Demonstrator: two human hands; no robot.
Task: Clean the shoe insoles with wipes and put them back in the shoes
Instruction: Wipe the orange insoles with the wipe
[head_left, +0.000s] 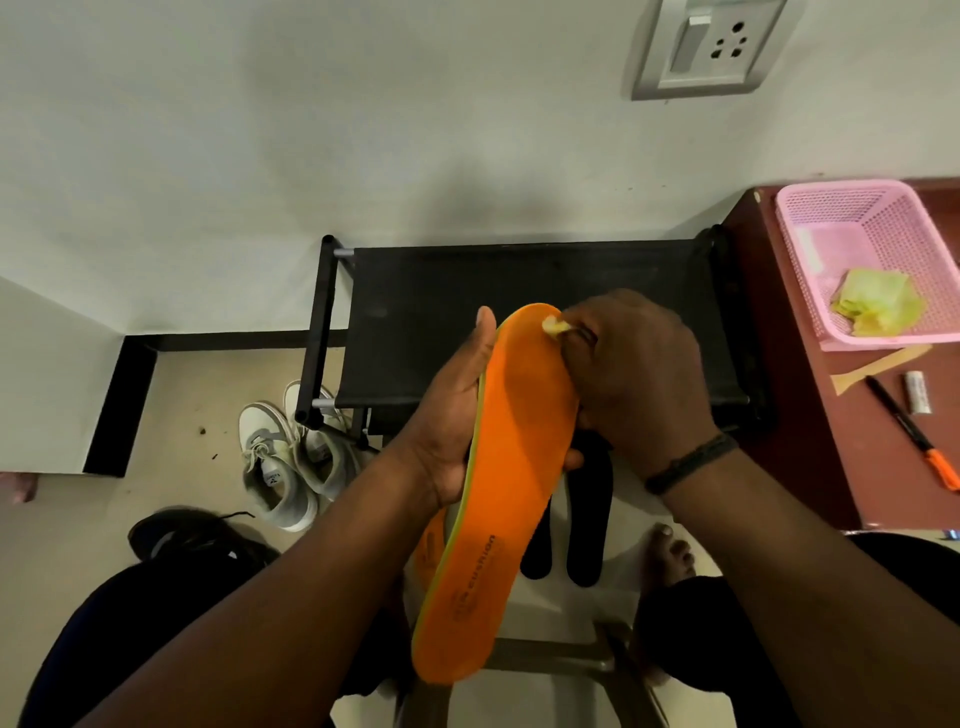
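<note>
An orange insole (511, 467) stands tilted in front of me, toe end up. My left hand (457, 415) grips its left edge from behind, thumb up along the rim. My right hand (639, 374) pinches a small yellowish wipe (551, 326) and presses it on the toe end. A second orange insole (430, 551) peeks out behind the first. Two black insoles (587, 519) lie below on a white stool. Grey-white sneakers (280, 467) stand on the floor at left, a dark shoe (192, 535) nearer me.
A black shoe rack (519, 291) stands against the wall ahead. At right, a brown table (810, 447) bears a pink basket (810, 270) with crumpled yellow wipes (878, 306), a black-orange marker (914, 431) and a small tube (917, 392). My bare foot (670, 551) rests beside the stool.
</note>
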